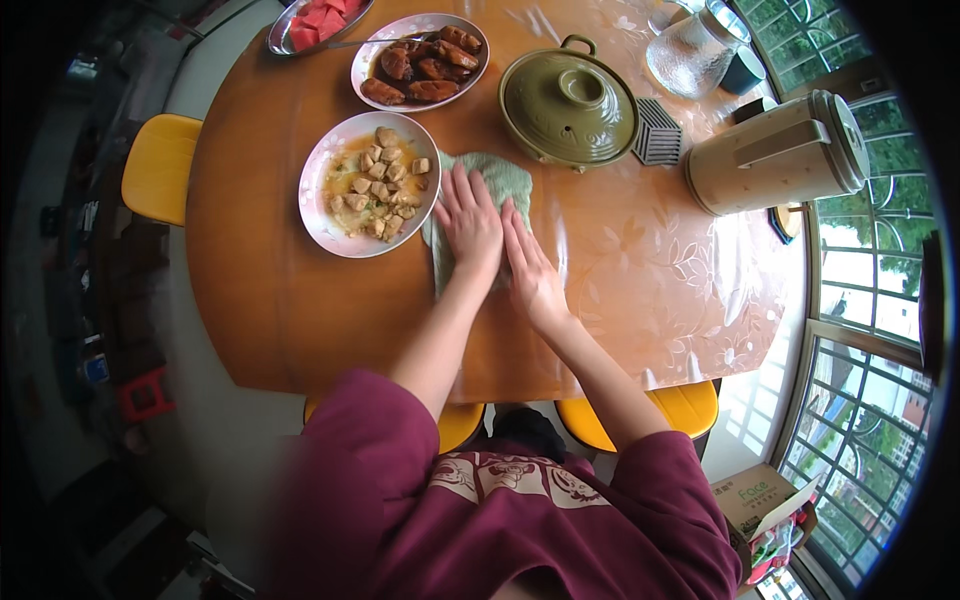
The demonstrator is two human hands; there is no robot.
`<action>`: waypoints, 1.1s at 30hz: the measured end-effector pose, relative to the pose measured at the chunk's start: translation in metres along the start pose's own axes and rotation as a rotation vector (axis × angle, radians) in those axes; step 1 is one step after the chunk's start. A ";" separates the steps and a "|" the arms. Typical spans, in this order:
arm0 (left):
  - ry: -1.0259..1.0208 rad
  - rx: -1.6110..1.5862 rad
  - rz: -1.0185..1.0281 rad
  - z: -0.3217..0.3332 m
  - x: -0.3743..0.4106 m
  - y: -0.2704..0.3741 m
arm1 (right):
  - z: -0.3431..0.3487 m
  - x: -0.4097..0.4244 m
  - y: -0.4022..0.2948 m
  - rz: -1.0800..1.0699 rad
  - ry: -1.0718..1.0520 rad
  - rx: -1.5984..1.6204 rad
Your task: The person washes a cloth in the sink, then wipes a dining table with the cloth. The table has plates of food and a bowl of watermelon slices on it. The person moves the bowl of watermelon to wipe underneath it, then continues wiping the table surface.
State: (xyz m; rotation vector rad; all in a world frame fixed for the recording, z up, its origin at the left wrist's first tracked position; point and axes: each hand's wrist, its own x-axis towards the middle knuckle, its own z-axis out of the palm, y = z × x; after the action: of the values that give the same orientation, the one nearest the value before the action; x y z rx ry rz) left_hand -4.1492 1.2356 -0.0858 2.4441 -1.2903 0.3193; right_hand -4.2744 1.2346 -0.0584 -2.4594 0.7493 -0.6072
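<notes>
A pale green cloth (510, 176) lies on the wooden dining table (360, 315), partly hidden beneath my hands. My left hand (474, 221) presses flat on it, fingers spread a little. Beside it, my right hand (534, 270) rests with straight fingers at the cloth's right part, its thumb side hard to make out. Just left of the cloth stands a pinkish-white plate (319, 180) of diced meat (379, 180) in sauce. Beyond the cloth is an olive-green lidded clay pot (570, 109).
Farther back are a plate of braised chicken wings (431, 67) and a metal dish of watermelon (322, 22). A grey trivet (658, 131), a beige thermos jug (772, 154) and a glass pitcher (697, 52) stand right. Yellow chairs (637, 412) edge the table; a cardboard box (757, 499) sits lower right.
</notes>
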 end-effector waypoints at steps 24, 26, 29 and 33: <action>-0.018 0.024 0.062 0.029 0.035 0.007 | 0.011 0.022 0.017 0.066 0.137 -0.101; -0.024 0.017 0.095 0.021 0.017 0.017 | 0.005 -0.001 0.012 0.087 0.153 -0.086; -0.123 -0.017 0.145 0.008 -0.003 0.038 | -0.010 -0.026 0.005 0.139 0.182 -0.086; -0.138 -0.105 0.240 0.000 -0.025 0.070 | -0.024 -0.057 0.004 0.245 0.183 -0.173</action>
State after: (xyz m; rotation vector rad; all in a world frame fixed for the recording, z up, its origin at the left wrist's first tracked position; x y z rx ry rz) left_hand -4.2209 1.2183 -0.0804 2.2613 -1.6208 0.1408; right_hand -4.3317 1.2585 -0.0568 -2.4341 1.2005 -0.7041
